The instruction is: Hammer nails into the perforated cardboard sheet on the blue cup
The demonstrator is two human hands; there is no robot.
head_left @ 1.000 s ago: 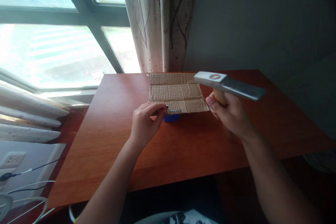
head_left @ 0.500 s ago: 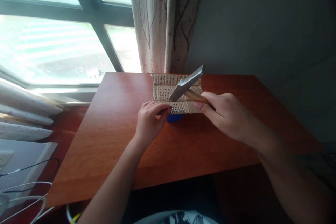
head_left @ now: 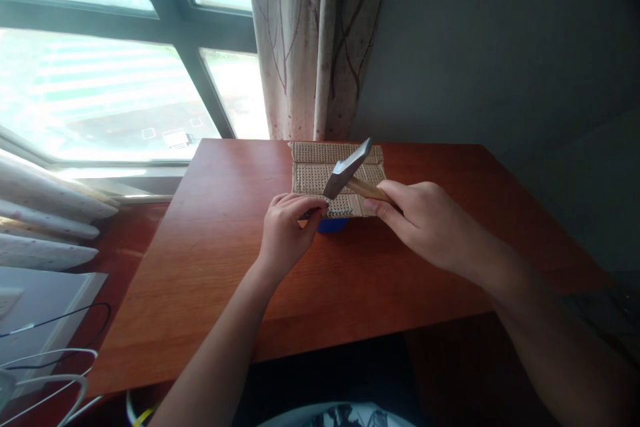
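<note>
My right hand (head_left: 425, 227) is closed round the wooden handle of a hammer (head_left: 345, 172). Its grey metal head slants down to the left, with the lower face right by the fingertips of my left hand (head_left: 290, 230). Those fingertips pinch a small nail, of which only a pale tip shows, at the front left of a corrugated cardboard piece (head_left: 320, 178). The cardboard is tan, full of small holes in rows, and creased into strips. Small dark and shiny bits line its front edge. Under it shows part of a blue object (head_left: 333, 225), mostly hidden.
The reddish-brown wooden table (head_left: 225, 307) carries the cardboard near its far edge. Behind stand a patterned curtain (head_left: 290, 40) and a grey wall (head_left: 475, 47). A large window (head_left: 100, 93) is at left, with white cables (head_left: 55, 380) low beside the table.
The hammer head has come down and slightly left, close to the left fingertips, and my right hand moved with it. My left hand and the cardboard are nearly still.
</note>
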